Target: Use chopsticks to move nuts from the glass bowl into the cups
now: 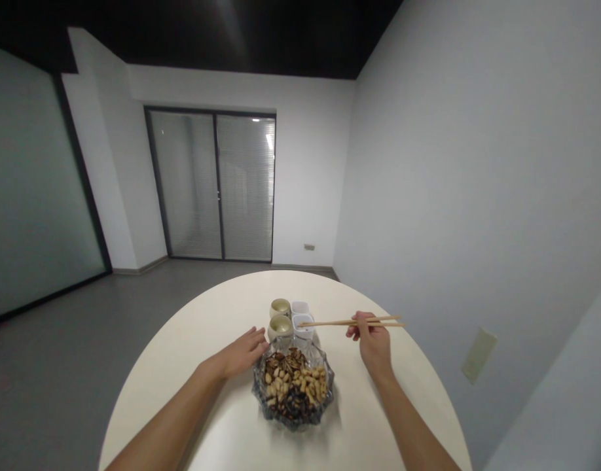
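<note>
My right hand (374, 343) is closed around a pair of wooden chopsticks (332, 322), held level and pointing left. Their tips are over the nearer white square cup (304, 331); whether they grip something small there I cannot make out. My left hand (246, 352) rests with fingers extended beside the glass bowl (325, 409), close to the nearer greenish cup (279, 337). In the bowl lie peanuts (313, 383), pale nuts (275, 386), brown striped seeds (291, 360) and dark seeds (295, 404), in separate heaps.
A second greenish cup (280, 306) and a second white cup (300, 306) stand just behind the nearer pair. Everything sits on a round cream table (207, 327). A white wall (452, 196) runs along the right, and glass doors (212, 183) are at the back.
</note>
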Action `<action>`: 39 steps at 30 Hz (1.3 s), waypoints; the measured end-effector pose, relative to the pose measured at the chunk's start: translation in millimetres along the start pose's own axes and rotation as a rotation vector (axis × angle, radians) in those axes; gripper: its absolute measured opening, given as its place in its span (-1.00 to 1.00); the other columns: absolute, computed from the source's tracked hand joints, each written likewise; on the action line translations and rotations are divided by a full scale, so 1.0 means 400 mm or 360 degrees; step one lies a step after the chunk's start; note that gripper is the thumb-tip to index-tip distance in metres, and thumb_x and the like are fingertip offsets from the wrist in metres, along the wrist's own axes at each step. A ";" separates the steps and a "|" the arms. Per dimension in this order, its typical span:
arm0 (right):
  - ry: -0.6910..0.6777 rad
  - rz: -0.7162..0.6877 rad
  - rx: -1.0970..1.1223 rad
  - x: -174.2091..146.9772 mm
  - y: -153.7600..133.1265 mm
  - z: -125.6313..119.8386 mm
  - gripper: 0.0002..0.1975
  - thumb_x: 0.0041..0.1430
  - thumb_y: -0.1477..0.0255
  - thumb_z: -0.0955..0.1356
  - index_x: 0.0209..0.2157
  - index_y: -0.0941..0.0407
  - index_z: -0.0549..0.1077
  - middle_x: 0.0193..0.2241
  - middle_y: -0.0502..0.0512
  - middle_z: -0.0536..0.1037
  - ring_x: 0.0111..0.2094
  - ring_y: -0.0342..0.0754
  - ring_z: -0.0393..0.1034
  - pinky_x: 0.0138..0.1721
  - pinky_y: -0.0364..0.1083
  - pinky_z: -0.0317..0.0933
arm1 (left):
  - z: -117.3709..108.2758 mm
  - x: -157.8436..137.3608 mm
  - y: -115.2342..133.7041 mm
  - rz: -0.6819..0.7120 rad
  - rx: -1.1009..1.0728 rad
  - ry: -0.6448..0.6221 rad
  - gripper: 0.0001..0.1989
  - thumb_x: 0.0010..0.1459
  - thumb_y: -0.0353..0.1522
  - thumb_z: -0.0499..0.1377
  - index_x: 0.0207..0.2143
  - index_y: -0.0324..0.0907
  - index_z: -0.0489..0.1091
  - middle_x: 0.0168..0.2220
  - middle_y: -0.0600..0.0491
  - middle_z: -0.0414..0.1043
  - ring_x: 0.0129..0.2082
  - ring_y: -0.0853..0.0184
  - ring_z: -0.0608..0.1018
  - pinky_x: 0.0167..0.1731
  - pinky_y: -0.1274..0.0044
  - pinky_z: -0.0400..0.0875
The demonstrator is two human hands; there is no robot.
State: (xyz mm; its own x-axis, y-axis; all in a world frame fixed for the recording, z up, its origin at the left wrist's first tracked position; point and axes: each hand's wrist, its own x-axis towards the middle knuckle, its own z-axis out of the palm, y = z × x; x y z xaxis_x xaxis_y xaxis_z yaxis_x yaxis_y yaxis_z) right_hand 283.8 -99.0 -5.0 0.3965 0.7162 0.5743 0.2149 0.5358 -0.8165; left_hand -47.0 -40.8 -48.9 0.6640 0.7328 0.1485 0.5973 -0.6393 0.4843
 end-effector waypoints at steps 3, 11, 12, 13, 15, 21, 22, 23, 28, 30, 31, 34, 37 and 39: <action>0.0044 -0.0008 -0.0013 0.001 0.007 -0.001 -0.56 0.22 0.01 0.34 -0.39 0.14 0.44 -0.67 0.00 0.48 -0.63 -0.11 0.35 -0.63 -0.18 0.22 | -0.003 -0.003 0.005 0.0012 -0.0011 0.0014 -0.45 0.40 -0.05 -0.21 -0.01 -0.19 0.41 0.18 -0.10 0.36 0.31 0.12 0.20 0.35 0.24 -0.14; 0.0177 -0.0027 -0.0151 0.010 0.033 -0.002 -0.55 0.23 0.02 0.32 -0.37 0.15 0.46 -0.63 0.03 0.51 -0.61 -0.09 0.39 -0.62 -0.17 0.22 | -0.014 -0.012 0.018 0.0045 -0.0010 0.0038 -0.44 0.40 -0.04 -0.23 -0.02 -0.15 0.43 0.13 -0.05 0.41 0.29 0.13 0.23 0.35 0.25 -0.10; 0.0184 -0.0028 -0.0164 0.010 0.036 -0.001 -0.56 0.23 0.02 0.32 -0.36 0.15 0.46 -0.62 0.04 0.52 -0.61 -0.09 0.39 -0.62 -0.17 0.23 | -0.016 -0.013 0.021 0.0042 -0.0011 0.0034 -0.44 0.40 -0.04 -0.23 -0.03 -0.16 0.43 0.14 -0.05 0.41 0.29 0.12 0.22 0.34 0.25 -0.09; 0.0189 -0.0025 -0.0174 0.010 0.038 0.001 -0.56 0.23 0.03 0.32 -0.36 0.15 0.46 -0.62 0.04 0.52 -0.61 -0.09 0.40 -0.62 -0.16 0.23 | -0.018 -0.014 0.024 0.0036 -0.0011 0.0029 -0.44 0.40 -0.04 -0.23 -0.04 -0.16 0.43 0.15 -0.06 0.39 0.30 0.12 0.22 0.34 0.25 -0.09; 0.0195 -0.0002 -0.0185 0.009 0.042 0.007 -0.57 0.22 0.03 0.33 -0.36 0.15 0.47 -0.61 0.05 0.54 -0.60 -0.08 0.41 -0.62 -0.16 0.23 | -0.022 -0.016 0.030 0.0020 -0.0007 0.0016 -0.44 0.39 -0.04 -0.23 -0.05 -0.18 0.43 0.16 -0.09 0.38 0.30 0.10 0.21 0.34 0.23 -0.10; 0.0157 0.0008 -0.0200 0.004 0.037 0.027 -0.57 0.22 0.03 0.33 -0.34 0.15 0.48 -0.57 0.07 0.57 -0.59 -0.06 0.44 -0.60 -0.15 0.26 | -0.038 -0.025 0.053 0.0010 0.0021 -0.0024 -0.41 0.40 -0.04 -0.27 -0.03 -0.19 0.41 0.16 -0.11 0.38 0.31 0.13 0.19 0.35 0.25 -0.14; 0.0155 0.0000 -0.0205 0.003 0.035 0.030 -0.57 0.23 0.04 0.32 -0.33 0.15 0.48 -0.56 0.07 0.57 -0.58 -0.06 0.44 -0.59 -0.15 0.26 | -0.040 -0.028 0.056 0.0012 0.0017 -0.0021 -0.41 0.40 -0.04 -0.27 -0.03 -0.18 0.41 0.16 -0.09 0.38 0.31 0.14 0.19 0.35 0.26 -0.13; 0.0156 -0.0005 -0.0205 0.002 0.033 0.033 -0.57 0.23 0.04 0.32 -0.33 0.15 0.48 -0.55 0.08 0.58 -0.58 -0.05 0.44 -0.59 -0.15 0.26 | -0.043 -0.030 0.059 0.0015 0.0007 -0.0013 -0.42 0.40 -0.03 -0.26 -0.03 -0.17 0.41 0.16 -0.08 0.38 0.31 0.14 0.19 0.35 0.26 -0.13; 0.0126 0.0017 -0.0161 -0.001 0.029 0.041 -0.57 0.20 0.04 0.35 -0.32 0.16 0.49 -0.54 0.10 0.59 -0.57 -0.04 0.45 -0.60 -0.15 0.25 | -0.046 -0.035 0.060 0.0052 -0.0039 0.0027 -0.45 0.40 -0.03 -0.23 -0.03 -0.14 0.41 0.14 -0.04 0.40 0.29 0.15 0.23 0.35 0.25 -0.14; 0.0116 0.0028 -0.0160 -0.002 0.030 0.042 -0.57 0.20 0.04 0.35 -0.32 0.16 0.50 -0.54 0.10 0.59 -0.57 -0.04 0.45 -0.60 -0.15 0.26 | -0.045 -0.034 0.058 0.0057 -0.0044 0.0025 -0.44 0.40 -0.03 -0.23 -0.04 -0.15 0.42 0.14 -0.05 0.41 0.28 0.14 0.24 0.35 0.24 -0.15; 0.0115 0.0029 -0.0165 -0.002 0.031 0.041 -0.56 0.19 0.03 0.35 -0.32 0.16 0.50 -0.54 0.10 0.60 -0.57 -0.04 0.45 -0.60 -0.15 0.26 | -0.045 -0.034 0.056 0.0056 -0.0052 0.0026 -0.44 0.39 -0.02 -0.23 -0.05 -0.14 0.43 0.13 -0.06 0.41 0.28 0.13 0.23 0.35 0.23 -0.14; 0.0105 0.0029 -0.0186 -0.003 0.033 0.039 -0.55 0.19 0.02 0.35 -0.32 0.16 0.51 -0.53 0.11 0.60 -0.57 -0.04 0.46 -0.59 -0.15 0.26 | -0.044 -0.033 0.056 0.0052 -0.0080 0.0036 -0.45 0.39 -0.01 -0.20 -0.09 -0.13 0.44 0.12 -0.04 0.42 0.28 0.14 0.23 0.35 0.24 -0.13; 0.0098 0.0043 -0.0200 -0.001 0.035 0.037 -0.55 0.19 0.02 0.35 -0.32 0.16 0.51 -0.54 0.10 0.60 -0.57 -0.04 0.46 -0.59 -0.15 0.25 | -0.046 -0.034 0.059 0.0040 -0.0076 0.0038 -0.44 0.38 0.00 -0.21 -0.09 -0.13 0.44 0.12 -0.03 0.42 0.28 0.14 0.24 0.35 0.25 -0.13; 0.0090 0.0050 -0.0212 0.000 0.037 0.035 -0.55 0.19 0.01 0.34 -0.32 0.15 0.51 -0.54 0.08 0.60 -0.57 -0.04 0.46 -0.58 -0.15 0.25 | -0.046 -0.036 0.061 0.0037 -0.0063 0.0042 -0.43 0.38 0.00 -0.22 -0.07 -0.12 0.44 0.12 -0.03 0.43 0.27 0.13 0.25 0.35 0.24 -0.12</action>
State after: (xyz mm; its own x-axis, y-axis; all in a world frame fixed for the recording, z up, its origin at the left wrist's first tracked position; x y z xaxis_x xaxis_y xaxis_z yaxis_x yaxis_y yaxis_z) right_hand 274.3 -84.7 -16.4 0.4535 0.7033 0.5474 0.3167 0.4470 -0.8366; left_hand -50.3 -62.6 -23.2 0.6649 0.7243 0.1824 0.5634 -0.6467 0.5141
